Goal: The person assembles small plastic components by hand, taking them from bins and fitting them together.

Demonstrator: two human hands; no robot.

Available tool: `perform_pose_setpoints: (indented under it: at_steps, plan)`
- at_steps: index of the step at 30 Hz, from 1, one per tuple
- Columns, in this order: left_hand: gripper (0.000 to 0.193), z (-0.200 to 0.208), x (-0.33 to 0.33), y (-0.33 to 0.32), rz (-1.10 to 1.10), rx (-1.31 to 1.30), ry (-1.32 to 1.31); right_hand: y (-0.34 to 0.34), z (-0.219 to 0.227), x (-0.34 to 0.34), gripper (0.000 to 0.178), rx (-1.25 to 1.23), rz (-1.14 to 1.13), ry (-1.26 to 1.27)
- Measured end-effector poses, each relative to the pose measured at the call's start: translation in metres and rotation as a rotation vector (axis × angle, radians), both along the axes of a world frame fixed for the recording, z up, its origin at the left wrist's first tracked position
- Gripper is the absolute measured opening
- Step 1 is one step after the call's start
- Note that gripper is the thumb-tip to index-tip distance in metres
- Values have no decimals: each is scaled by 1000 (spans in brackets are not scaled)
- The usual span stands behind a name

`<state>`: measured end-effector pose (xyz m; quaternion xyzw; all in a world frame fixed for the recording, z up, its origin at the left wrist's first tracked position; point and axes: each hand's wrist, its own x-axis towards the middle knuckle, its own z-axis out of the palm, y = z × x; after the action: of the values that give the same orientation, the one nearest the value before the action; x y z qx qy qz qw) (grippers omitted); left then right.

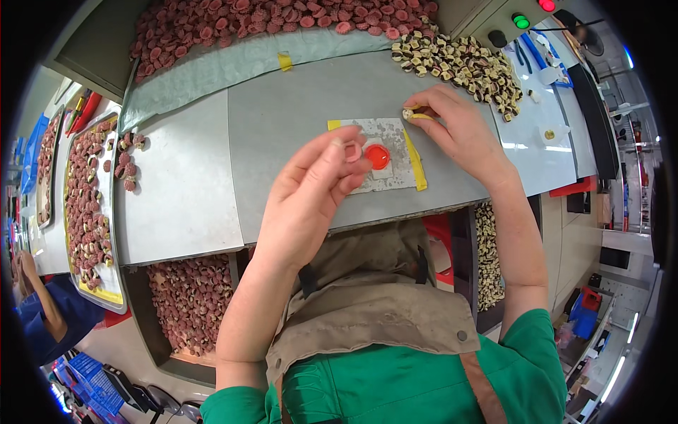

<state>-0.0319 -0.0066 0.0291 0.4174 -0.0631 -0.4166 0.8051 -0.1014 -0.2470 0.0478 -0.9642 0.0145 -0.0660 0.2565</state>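
Observation:
My left hand (307, 187) is raised above the bench, fingers closed on a small pink hollow cup-shaped piece (352, 151) with its opening showing. Just beside its fingertips lies a bright red round piece with a raised rim (378, 156), on a speckled grey-white pad (393, 175). Yellow tape (415, 164) runs along the pad's right side. My right hand (459, 134) is beyond the pad's upper right corner, thumb and fingers pinching a small cream-coloured piece (407, 113). Part of the pad is hidden by my left hand.
Bumpy pink cups (282, 18) are heaped at the back on a pale green sheet (212, 74). Small cream-and-dark pieces (462, 67) are piled at the back right. A tray (88, 205) of joined pieces stands left. Open drawers hold pink pieces (191, 304) and cream pieces (487, 254). Another person's arm (46, 304) shows far left.

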Motion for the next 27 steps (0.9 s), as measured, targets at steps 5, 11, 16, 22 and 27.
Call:
perform_pose_setpoints:
  at_steps: [5,11,16,22,27]
  plan:
    - [40,-11,-2,8,9,-109,156,44,14,-8,18,156,60,-19]
    - [39,-19,-3,11,2,-121,79,57,1,-7,21,-29,143,-63]
    - [38,-20,-4,13,41,-163,115,61,-3,-5,23,-65,183,-105]
    - [35,-21,-3,15,20,-154,118,57,-7,-10,23,28,133,-69]
    - [33,-19,-2,14,-9,-138,145,68,-1,-16,22,494,-34,-87]
